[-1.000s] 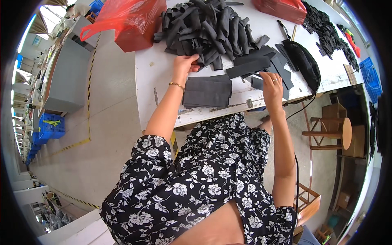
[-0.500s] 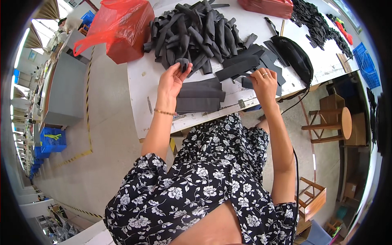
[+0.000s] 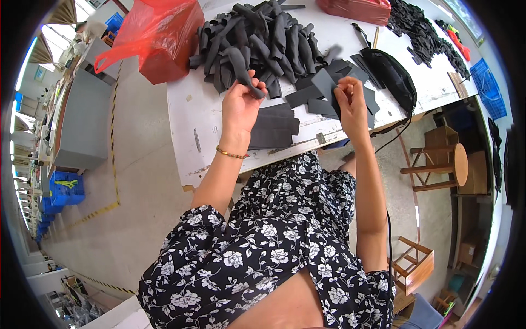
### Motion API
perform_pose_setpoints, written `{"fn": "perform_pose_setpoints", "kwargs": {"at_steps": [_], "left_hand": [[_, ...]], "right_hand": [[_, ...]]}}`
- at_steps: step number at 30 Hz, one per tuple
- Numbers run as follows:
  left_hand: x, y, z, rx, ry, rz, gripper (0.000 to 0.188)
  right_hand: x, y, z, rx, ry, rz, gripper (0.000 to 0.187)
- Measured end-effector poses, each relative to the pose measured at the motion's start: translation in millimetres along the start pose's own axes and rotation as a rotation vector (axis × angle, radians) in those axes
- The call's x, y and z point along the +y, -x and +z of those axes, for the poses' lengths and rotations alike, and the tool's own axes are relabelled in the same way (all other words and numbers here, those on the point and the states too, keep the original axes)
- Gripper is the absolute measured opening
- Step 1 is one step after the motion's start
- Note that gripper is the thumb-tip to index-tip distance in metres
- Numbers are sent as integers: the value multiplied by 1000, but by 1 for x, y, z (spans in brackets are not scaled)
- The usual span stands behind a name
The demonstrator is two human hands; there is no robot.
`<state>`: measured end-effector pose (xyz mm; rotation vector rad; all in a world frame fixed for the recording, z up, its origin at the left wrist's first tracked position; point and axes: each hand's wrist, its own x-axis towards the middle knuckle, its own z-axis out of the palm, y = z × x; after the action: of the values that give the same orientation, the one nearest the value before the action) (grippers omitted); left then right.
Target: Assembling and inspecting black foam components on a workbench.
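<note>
My left hand (image 3: 243,109) is closed on a dark grey fabric tube (image 3: 238,63), whose upper end rises in front of the heap. Between the thumb and fingers of my right hand (image 3: 352,107) is a flat dark grey strip (image 3: 325,84), raised at a slant. Loose flat strips (image 3: 298,97) lie under and beside that hand. A big heap of similar rolled tubes (image 3: 279,41) covers the table beyond both hands. Close to the table's near edge, a neat stack of flat dark strips (image 3: 274,131) lies between my forearms.
The white table (image 3: 192,118) carries a red plastic bag (image 3: 164,46) at left, another red bag (image 3: 359,10) at the back and a black pouch (image 3: 392,77) at right. More dark pieces (image 3: 419,35) lie far right. A wooden stool (image 3: 460,164) stands right of the table.
My left hand has turned and drawn slightly nearer, swinging the tube upright. My right hand has lifted a flat strip from the loose ones.
</note>
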<state>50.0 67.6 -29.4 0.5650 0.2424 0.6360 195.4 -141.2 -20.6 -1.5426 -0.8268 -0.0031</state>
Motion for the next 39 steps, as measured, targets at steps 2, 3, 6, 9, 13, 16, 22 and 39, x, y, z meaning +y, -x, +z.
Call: {"fn": "perform_pose_setpoints", "kwargs": {"at_steps": [2,3,6,9,13,16,22,39], "left_hand": [[-2,3,8,28,35,-13,25],[0,4,10,-11,78,-24,25],[0,7,11,-28,63,-5,23],[2,12,15,10,-55,48,18],[8,15,14,-23,-112,68,17],[10,17,13,-21,-124,48,18],[6,16,12,72,-168,-24,19],[9,7,-2,184,51,-185,14]], "right_hand": [[-12,9,0,-76,-42,85,20],[-16,14,0,-136,-24,140,21],[-19,23,6,-193,-20,182,25],[-12,27,8,-204,-191,176,24],[-18,31,10,-198,-146,186,26],[-37,34,17,-150,-8,101,34],[-71,29,21,-180,276,-117,38],[-77,38,33,-292,269,-113,42]]}}
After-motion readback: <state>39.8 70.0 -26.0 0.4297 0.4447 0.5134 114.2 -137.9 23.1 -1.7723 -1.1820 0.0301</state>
